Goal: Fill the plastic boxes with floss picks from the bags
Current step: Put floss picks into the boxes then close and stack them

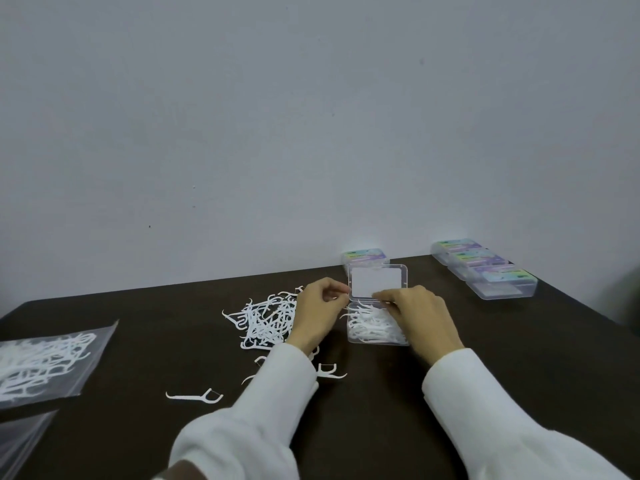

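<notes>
Broadly, a dark brown table [485, 358] fills the lower half of the view, backed by a plain pale wall [311, 116]. At the table's left edge lies a clear bag [48, 362] with white floss picks inside, and the corner of a second clear bag [20, 441] shows below it. Both forearms come up from the bottom in white sleeves [263, 410]. Along the far right edge sits a row of closed plastic boxes [485, 268] with coloured labels on their lids, one more labelled closed box [365, 256] standing alone near the wall, behind the open one. A loose pile of floss picks [266, 320] is spread at the centre of the table, just left of the open clear box [377, 323], which already holds a heap of picks (several poke over its left rim) and whose lid [379, 280] stands raised at the far side. The left hand [320, 313] hovers between pile and box with fingers curled, fingertips pinched at the lid's left edge; what exactly they grip is too small to tell. The right hand [419, 315] lies over the box's right side, fingers curled at the bottom edge of the lid. The hands are close but apart. A few single picks lie nearer: one [195, 396] by itself, another [329, 370] beside the left sleeve.
</notes>
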